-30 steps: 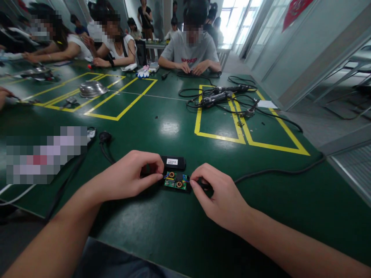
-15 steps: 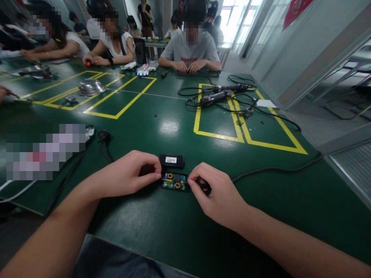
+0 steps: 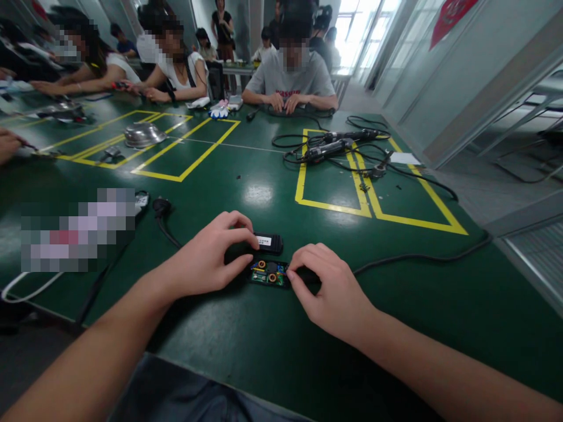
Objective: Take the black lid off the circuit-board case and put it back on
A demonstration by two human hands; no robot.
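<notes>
A small black case [image 3: 267,282] lies uncovered on the green table, showing a circuit board [image 3: 264,275] with copper coils and coloured wires. Just behind it is its black cover [image 3: 276,246], which bears a white label. My left hand [image 3: 215,255] is open, thumb and fingers apart; its fingertips reach over the left part of the cover, and whether they touch it is unclear. My right hand [image 3: 328,281] is closed in a pinch at the case's right end, on the black cable [image 3: 311,275] where it meets the case. The exact grip is partly hidden by the fingers.
A black plug [image 3: 161,206] with its cord lies to the left, beside a blurred-out power strip [image 3: 83,228]. Electric screwdrivers [image 3: 328,149] with looped cords lie at the right back. A metal bowl [image 3: 143,135] stands farther left. Several people sit around the table.
My left hand has left the case's left end, moved up and right to the cover, and its fingers have spread. My right hand keeps its pinch at the right end.
</notes>
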